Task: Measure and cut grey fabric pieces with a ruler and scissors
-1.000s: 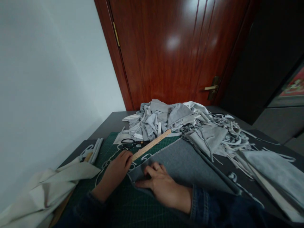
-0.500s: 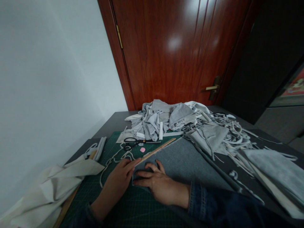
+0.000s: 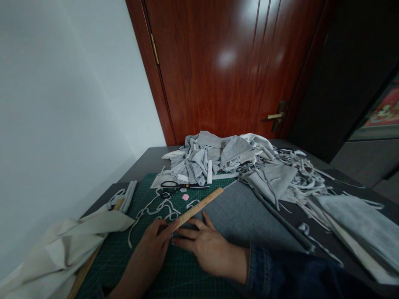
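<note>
— What is the person doing at this moment?

— I think it is the lining-up step. The wooden ruler (image 3: 199, 206) lies flat on the green cutting mat (image 3: 174, 276), along the left edge of the grey cloth (image 3: 246, 216). The left hand (image 3: 152, 247) has its fingertips on the near end of the ruler; whether it pinches or only pushes, I cannot tell. The right hand (image 3: 207, 249) lies flat on the near corner of the cloth, fingers spread, just beside the ruler.

— And which way does the ruler point?

— Its long axis goes diagonally. The near end is at the left, by the hands, and the far end points to the right and away, toward the heap of grey scraps (image 3: 224, 158).

— What does the next move call for?

— In my judgement, the ruler must sit exactly on the cloth edge and be pressed down so that it does not slide. The scissors (image 3: 173, 187) and a small pink piece (image 3: 185, 197) lie on the mat, farther off, left of the ruler, and no hand touches them.
</note>
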Motion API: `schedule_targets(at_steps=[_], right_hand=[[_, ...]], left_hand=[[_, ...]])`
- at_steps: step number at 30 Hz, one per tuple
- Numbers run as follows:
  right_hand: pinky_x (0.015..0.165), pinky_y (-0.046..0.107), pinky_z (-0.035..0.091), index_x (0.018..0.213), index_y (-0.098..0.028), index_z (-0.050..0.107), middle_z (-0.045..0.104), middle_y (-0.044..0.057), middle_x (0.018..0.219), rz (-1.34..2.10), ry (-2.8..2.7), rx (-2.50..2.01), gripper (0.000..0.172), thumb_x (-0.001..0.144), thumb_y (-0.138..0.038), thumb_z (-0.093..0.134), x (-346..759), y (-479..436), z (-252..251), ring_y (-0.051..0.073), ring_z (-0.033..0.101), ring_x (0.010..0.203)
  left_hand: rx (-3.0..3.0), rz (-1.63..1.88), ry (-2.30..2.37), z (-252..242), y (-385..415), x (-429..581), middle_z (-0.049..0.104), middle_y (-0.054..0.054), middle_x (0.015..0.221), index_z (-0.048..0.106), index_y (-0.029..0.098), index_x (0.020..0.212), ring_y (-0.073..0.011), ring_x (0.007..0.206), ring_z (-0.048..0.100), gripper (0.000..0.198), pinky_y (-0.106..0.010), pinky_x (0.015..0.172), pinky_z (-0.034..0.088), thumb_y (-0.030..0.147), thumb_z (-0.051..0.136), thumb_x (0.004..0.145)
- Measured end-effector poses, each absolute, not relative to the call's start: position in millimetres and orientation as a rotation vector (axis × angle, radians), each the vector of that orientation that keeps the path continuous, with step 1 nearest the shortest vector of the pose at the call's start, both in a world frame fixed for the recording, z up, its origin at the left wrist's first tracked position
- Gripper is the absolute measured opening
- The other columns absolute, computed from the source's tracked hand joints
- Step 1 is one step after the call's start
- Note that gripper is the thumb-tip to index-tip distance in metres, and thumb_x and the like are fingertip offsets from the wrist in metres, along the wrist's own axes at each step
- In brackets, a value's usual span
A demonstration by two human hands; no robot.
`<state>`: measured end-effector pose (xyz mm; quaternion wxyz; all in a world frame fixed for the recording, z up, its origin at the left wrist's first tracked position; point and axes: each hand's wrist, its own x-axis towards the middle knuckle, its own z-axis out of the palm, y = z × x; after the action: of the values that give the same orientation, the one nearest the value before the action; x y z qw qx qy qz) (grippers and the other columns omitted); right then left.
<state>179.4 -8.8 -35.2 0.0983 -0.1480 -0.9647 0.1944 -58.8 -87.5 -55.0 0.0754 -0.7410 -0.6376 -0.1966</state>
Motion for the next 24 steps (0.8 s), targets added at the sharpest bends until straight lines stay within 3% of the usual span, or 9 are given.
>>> schedule_targets(at_steps=[7,16,19,24], right_hand=[[0.123,0.074,0.012,0.153,-0.034,0.049,0.049,0.002,0.161,0.481,-2.85,-0.44,0.047,0.107,-0.026,0.042,180.7,-13.3,-33.8,0.031,0.034,0.149],[0.12,0.061,0.036,0.152,-0.022,0.051,0.052,0.011,0.157,0.26,-2.903,-0.373,0.048,0.104,-0.03,0.049,174.8,-16.0,-39.9,0.036,0.039,0.146],[0.118,0.057,0.039,0.152,-0.027,0.052,0.053,0.009,0.156,0.261,-2.899,-0.335,0.047,0.105,-0.029,0.048,174.3,-14.9,-41.3,0.034,0.042,0.142],[0.122,0.061,0.031,0.154,-0.031,0.05,0.05,0.0,0.161,0.387,-2.926,-0.302,0.048,0.106,-0.03,0.044,174.2,-13.6,-42.0,0.035,0.036,0.145]], left_hand=[[-2.265,-0.499,-1.845,-59.3,-87.8,-65.4,0.068,-0.007,0.117,0.065,0.035,0.14,-0.0207,0.102,0.07,0.056,-0.031,0.09,0.06,0.009,0.047,0.094],[-2.196,-0.42,-1.824,-61.3,-94.2,-67.0,0.07,-0.004,0.114,0.066,0.038,0.138,-0.0227,0.102,0.067,0.063,-0.035,0.091,0.059,0.002,0.051,0.089],[-2.226,-0.417,-1.873,-60.5,-94.6,-66.8,0.069,-0.004,0.113,0.064,0.039,0.14,-0.0217,0.101,0.067,0.067,-0.034,0.089,0.059,0.001,0.052,0.087],[-2.279,-0.48,-1.892,-59.7,-95.5,-66.8,0.069,-0.004,0.114,0.063,0.037,0.142,-0.0206,0.102,0.068,0.071,-0.032,0.091,0.059,-0.003,0.051,0.085]])
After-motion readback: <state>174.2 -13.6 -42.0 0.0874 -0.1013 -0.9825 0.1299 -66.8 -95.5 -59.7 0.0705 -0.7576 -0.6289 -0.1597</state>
